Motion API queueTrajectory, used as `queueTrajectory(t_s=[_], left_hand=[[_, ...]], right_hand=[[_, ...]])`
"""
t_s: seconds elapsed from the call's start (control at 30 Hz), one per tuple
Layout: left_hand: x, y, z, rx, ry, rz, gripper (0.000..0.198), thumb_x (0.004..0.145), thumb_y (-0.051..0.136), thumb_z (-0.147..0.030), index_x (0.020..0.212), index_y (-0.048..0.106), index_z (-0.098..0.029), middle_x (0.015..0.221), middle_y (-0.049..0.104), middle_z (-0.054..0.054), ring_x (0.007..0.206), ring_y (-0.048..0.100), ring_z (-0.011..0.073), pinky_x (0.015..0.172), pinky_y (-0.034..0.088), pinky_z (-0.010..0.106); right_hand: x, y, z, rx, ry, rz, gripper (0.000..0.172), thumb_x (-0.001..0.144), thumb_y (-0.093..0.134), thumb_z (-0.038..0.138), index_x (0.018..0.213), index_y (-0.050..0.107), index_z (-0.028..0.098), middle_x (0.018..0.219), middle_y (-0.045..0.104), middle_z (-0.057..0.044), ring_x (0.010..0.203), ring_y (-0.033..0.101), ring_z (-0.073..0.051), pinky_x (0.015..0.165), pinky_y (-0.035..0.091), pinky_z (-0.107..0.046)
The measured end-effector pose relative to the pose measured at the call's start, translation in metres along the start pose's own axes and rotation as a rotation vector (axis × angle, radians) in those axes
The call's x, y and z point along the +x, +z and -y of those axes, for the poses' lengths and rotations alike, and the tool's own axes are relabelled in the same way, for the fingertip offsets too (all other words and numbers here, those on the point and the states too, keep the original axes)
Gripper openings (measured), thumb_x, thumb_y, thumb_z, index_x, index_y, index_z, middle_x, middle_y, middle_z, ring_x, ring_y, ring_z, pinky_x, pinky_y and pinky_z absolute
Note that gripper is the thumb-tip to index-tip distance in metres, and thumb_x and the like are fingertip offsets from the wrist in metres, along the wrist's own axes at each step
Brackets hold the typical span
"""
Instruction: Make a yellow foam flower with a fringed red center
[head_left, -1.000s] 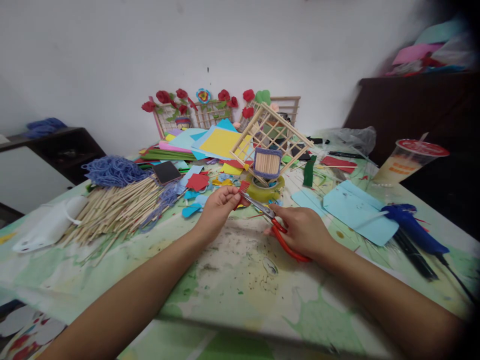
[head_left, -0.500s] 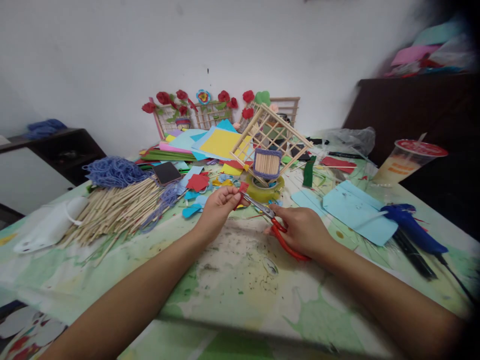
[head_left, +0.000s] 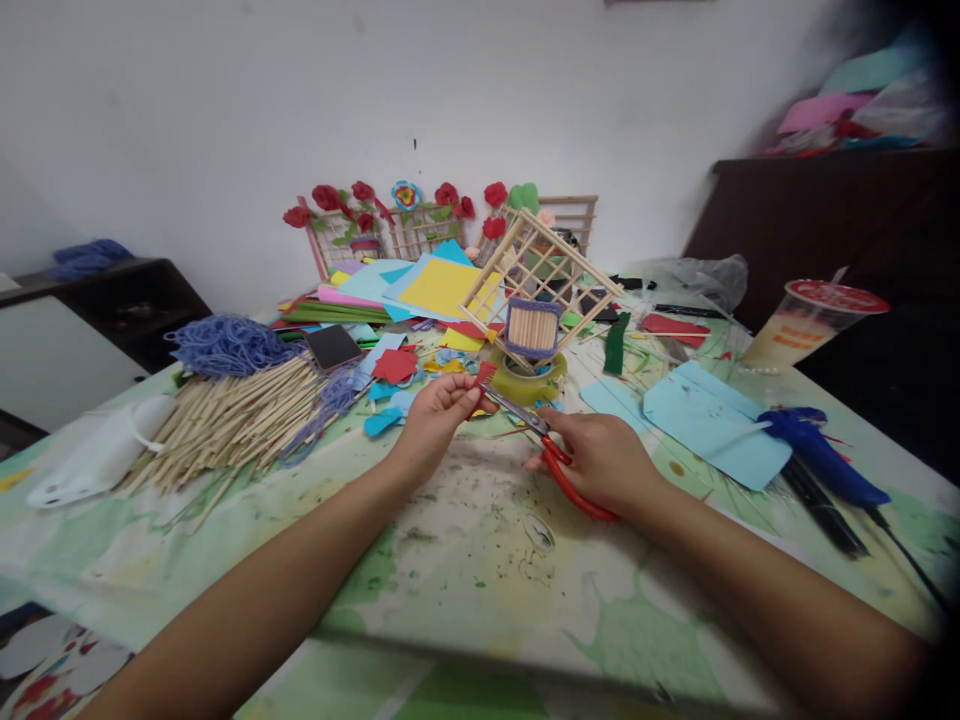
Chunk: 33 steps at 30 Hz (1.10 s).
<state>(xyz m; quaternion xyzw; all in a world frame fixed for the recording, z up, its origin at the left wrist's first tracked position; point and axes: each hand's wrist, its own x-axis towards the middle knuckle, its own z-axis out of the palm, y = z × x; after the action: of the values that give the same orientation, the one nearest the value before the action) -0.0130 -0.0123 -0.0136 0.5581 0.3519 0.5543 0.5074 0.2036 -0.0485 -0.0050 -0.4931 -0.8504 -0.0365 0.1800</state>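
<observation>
My left hand [head_left: 435, 418] pinches a small red paper piece [head_left: 485, 375] just above the table [head_left: 465, 560]. My right hand [head_left: 600, 460] grips red-handled scissors [head_left: 555, 462], whose metal blades reach left to the red piece. Both hands rest near the table's middle, in front of a yellow tape roll [head_left: 529, 380] that carries a small blue-edged box of sticks [head_left: 532, 327].
A pile of thin wooden sticks [head_left: 232, 420] and blue yarn [head_left: 225, 342] lie at left beside a white object [head_left: 97, 455]. Coloured paper sheets [head_left: 420, 285], a wooden lattice [head_left: 541, 268] and paper roses [head_left: 390, 200] stand behind. A light blue sheet [head_left: 712, 420], blue glue gun [head_left: 817, 450] and drink cup [head_left: 810, 320] are at right.
Hardly anything differs: both hands stay in place and the scissors blades have shifted only slightly at the red piece.
</observation>
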Motion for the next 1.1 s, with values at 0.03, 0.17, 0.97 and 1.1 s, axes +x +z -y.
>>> queueTrajectory(t_s=[0.03, 0.17, 0.97, 1.1], left_hand=[[0.0002, -0.0001, 0.0002, 0.005, 0.002, -0.003, 0.017, 0.078, 0.063, -0.031, 0.086, 0.06, -0.016, 0.072, 0.069, 0.002, 0.071, 0.063, 0.0132, 0.073, 0.045, 0.026], [0.0004, 0.0001, -0.0008, 0.007, -0.005, -0.004, 0.017, 0.078, 0.064, -0.031, 0.085, 0.06, -0.017, 0.071, 0.069, 0.002, 0.071, 0.063, 0.0131, 0.072, 0.045, 0.025], [-0.0001, 0.0018, -0.0006, 0.009, -0.018, 0.004, 0.016, 0.079, 0.063, -0.03, 0.084, 0.058, -0.016, 0.072, 0.069, 0.001, 0.071, 0.063, 0.0119, 0.073, 0.045, 0.024], [-0.0004, 0.0017, -0.0014, 0.018, -0.02, 0.01, 0.016, 0.079, 0.063, -0.031, 0.083, 0.058, -0.017, 0.073, 0.069, 0.001, 0.071, 0.063, 0.0118, 0.073, 0.045, 0.024]], right_hand=[[0.0, -0.0001, -0.0001, -0.001, -0.001, 0.004, 0.053, 0.082, 0.046, 0.056, 0.118, 0.058, 0.019, 0.079, 0.07, -0.006, 0.071, 0.064, -0.022, 0.057, 0.034, -0.027], [0.0001, 0.0007, -0.001, -0.007, -0.008, 0.001, 0.053, 0.082, 0.046, 0.056, 0.118, 0.058, 0.019, 0.079, 0.07, -0.006, 0.072, 0.065, -0.022, 0.058, 0.035, -0.027], [0.0006, 0.003, -0.0032, 0.015, -0.04, 0.009, 0.056, 0.082, 0.046, 0.058, 0.119, 0.056, 0.018, 0.081, 0.071, -0.007, 0.072, 0.064, -0.021, 0.059, 0.035, -0.027], [0.0005, 0.0026, -0.0028, 0.018, -0.042, 0.004, 0.053, 0.083, 0.046, 0.056, 0.12, 0.056, 0.019, 0.078, 0.07, -0.007, 0.069, 0.064, -0.02, 0.058, 0.034, -0.026]])
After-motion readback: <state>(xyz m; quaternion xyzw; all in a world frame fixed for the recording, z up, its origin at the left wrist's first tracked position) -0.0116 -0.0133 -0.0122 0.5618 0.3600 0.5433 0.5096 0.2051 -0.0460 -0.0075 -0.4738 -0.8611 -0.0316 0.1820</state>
